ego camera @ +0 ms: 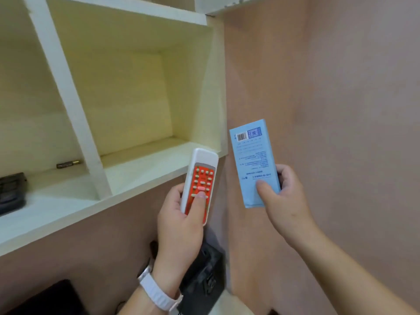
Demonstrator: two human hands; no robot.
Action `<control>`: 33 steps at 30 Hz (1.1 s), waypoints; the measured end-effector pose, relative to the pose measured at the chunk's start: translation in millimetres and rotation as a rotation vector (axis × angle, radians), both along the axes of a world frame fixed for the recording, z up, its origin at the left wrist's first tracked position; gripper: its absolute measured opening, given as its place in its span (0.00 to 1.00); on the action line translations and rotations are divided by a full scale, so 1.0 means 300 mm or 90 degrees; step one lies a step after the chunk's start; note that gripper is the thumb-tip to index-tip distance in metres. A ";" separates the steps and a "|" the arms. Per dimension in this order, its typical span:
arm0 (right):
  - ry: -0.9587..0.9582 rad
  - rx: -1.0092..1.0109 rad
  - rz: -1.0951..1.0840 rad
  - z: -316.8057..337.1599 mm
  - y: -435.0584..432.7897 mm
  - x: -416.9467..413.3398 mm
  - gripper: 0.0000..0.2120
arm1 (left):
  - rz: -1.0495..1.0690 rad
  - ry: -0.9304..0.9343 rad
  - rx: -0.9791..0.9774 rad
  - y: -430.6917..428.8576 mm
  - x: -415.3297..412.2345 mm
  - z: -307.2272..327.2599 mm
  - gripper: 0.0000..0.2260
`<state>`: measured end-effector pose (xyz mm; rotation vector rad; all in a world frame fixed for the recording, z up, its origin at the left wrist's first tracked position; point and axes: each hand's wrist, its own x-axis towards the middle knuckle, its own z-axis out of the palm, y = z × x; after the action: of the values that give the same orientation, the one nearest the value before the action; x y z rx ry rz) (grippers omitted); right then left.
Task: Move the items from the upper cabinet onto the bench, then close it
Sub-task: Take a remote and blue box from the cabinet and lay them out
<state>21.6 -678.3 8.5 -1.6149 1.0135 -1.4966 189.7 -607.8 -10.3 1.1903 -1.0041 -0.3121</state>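
Observation:
My left hand grips a white remote control with an orange keypad, thumb pressed on its buttons, just in front of the cabinet's lower right corner. My right hand holds a flat light-blue box with a barcode, upright against the pink wall. The cream upper cabinet stands open; its right compartment holds nothing. In the left compartment lie a small brass-tipped cylinder and a dark object at the frame's left edge.
A white vertical divider splits the cabinet. A pink wall rises to the right. Below the shelf, dark black objects sit low in the corner, and another dark shape lies at the bottom left.

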 end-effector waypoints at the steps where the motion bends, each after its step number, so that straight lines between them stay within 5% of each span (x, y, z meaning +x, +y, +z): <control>1: 0.006 0.009 -0.012 -0.026 0.026 0.004 0.09 | -0.031 0.022 0.005 0.003 0.013 -0.030 0.03; 16: 0.126 0.173 -0.341 -0.293 0.483 -0.221 0.11 | -0.392 0.195 0.232 0.104 -0.216 -0.339 0.02; 33: 0.027 0.182 -0.650 -0.293 1.399 -0.669 0.11 | -0.765 0.081 0.293 0.756 -0.821 -0.302 0.06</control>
<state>-179.1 -258.6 -79.3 -0.9213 2.1525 -1.7865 -56.6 -380.9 -100.9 0.8028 -1.4911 -1.6055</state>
